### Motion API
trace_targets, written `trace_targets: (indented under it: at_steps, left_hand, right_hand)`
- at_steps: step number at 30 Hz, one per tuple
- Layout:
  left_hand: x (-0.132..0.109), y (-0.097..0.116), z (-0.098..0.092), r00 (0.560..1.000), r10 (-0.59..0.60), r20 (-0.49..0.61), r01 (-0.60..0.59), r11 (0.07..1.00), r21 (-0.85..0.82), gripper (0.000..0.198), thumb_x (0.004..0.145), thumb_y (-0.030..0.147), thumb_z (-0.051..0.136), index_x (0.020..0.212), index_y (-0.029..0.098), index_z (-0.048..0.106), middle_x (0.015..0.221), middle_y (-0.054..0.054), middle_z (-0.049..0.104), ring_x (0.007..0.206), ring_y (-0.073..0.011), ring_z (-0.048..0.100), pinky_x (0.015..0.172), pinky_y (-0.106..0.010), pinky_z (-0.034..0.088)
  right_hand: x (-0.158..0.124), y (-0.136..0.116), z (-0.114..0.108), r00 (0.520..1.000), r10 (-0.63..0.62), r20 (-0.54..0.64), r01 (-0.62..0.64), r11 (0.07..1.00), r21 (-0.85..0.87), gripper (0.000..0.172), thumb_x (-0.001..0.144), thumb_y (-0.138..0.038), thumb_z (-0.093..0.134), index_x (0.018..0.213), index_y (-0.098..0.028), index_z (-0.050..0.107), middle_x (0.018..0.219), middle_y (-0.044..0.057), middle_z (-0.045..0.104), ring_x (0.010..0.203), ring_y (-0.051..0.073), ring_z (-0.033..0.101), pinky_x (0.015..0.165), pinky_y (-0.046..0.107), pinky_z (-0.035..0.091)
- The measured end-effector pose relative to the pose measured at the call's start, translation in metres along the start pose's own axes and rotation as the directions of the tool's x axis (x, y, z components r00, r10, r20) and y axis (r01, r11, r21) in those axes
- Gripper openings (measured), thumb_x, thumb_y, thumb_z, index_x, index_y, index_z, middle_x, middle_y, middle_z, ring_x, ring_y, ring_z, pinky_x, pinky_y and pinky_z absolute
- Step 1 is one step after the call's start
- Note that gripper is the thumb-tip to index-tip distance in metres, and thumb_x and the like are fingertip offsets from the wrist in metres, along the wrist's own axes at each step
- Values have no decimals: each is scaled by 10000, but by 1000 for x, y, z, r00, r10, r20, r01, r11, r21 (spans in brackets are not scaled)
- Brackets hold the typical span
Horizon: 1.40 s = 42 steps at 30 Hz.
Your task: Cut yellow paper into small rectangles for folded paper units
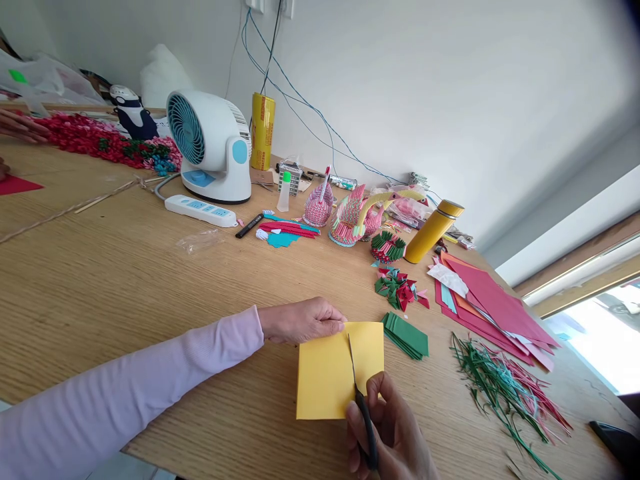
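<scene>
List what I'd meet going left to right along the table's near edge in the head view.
Left hand, yellow paper, green paper stack, shredded paper strips. Right hand with scissors overlaps the yellow paper, so unplaced.

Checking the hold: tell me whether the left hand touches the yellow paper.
Touching. The head view shows the left hand holding the yellow paper at its upper corner.

No lettering can be read; the marks on the yellow roll are too small.
</scene>
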<state>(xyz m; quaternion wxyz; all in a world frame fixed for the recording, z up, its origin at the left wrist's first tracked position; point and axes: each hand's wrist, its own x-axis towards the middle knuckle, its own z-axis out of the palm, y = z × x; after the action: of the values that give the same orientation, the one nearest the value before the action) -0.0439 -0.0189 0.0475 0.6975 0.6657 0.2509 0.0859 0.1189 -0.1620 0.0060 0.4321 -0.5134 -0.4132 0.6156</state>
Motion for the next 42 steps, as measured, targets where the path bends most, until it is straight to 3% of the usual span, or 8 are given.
trace_targets:
  at_steps: [8,14,19,25,30,36,42]
  left_hand:
    - [-1,3,4,1000,-8,6,8,1000,-13,270,871,366,485,758,134,566,640,19,576,513,-78,444,504,-204,289]
    - [-1,1,4,1000,-28,10,29,999,-41,267,890,345,481,896,121,625,632,25,590,506,-78,454,499,-198,289]
    - [-1,1,4,1000,-18,15,19,999,-51,330,896,372,476,982,104,647,700,4,637,535,-85,487,521,-197,320]
    - [2,-5,-2,997,15,70,-9,996,-86,494,816,505,572,1177,168,580,914,-30,659,661,-95,554,582,-178,372]
    - [2,-7,-4,998,54,44,-53,998,-19,516,834,476,567,1260,190,513,863,-14,604,640,-82,514,560,-168,359]
    - [-1,-4,-3,993,113,42,-110,992,-59,521,829,470,577,1273,236,436,828,9,549,637,-91,499,547,-175,358]
    - [-2,-5,-4,989,141,46,-138,989,-58,516,845,453,561,1285,236,398,796,26,507,608,-81,472,518,-165,352]
  right_hand:
    - [-2,-8,4,998,8,-57,-9,1000,-15,505,678,-487,762,726,-246,321,486,-123,521,389,91,564,323,137,307]
    - [-2,-5,4,996,10,-90,-12,1000,-12,515,697,-545,719,725,-246,300,493,-97,572,347,70,510,310,129,302]
    - [1,1,1,996,16,-84,-16,1000,-2,524,680,-551,730,738,-246,309,474,-116,531,316,43,452,317,120,302]
    - [1,-3,6,999,-9,-36,9,1000,-8,518,688,-534,732,742,-251,302,472,-122,527,352,80,531,323,138,331]
    - [-2,-12,10,997,-16,-78,12,999,-41,473,730,-540,693,740,-240,327,512,-105,547,376,71,538,345,142,338]
    - [-3,-15,10,988,-39,-148,35,999,-26,466,698,-526,729,730,-234,367,510,-109,492,381,78,522,344,158,341]
    - [0,-10,11,988,-77,-134,73,997,-34,462,726,-520,710,729,-232,349,481,-125,468,362,44,470,369,137,327]
